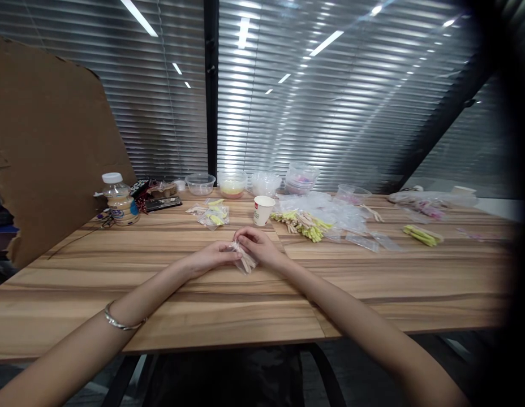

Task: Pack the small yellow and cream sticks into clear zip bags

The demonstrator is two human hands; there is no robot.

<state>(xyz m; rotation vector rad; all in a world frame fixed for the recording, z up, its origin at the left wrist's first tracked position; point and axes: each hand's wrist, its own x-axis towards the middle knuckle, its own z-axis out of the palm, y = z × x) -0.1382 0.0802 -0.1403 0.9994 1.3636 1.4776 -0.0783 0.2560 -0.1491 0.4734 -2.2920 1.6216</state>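
A small clear plastic bag with several pale, beige stick-like pieces inside is held just above the wooden table. My left hand pinches the bag's left upper side between thumb and fingers. At its top edge, the fingers of my right hand are closed on the plastic. A white paper cup stands just behind my hands. Left of the cup lie clear bags with yellow and beige pieces. To the right is a pile of yellow-green and beige pieces.
Clear plastic bowls line the back, beside stacked tubs. Empty clear bags spread over the right side, near a yellow-green bundle. A white-capped bottle stands at left by a cardboard panel.
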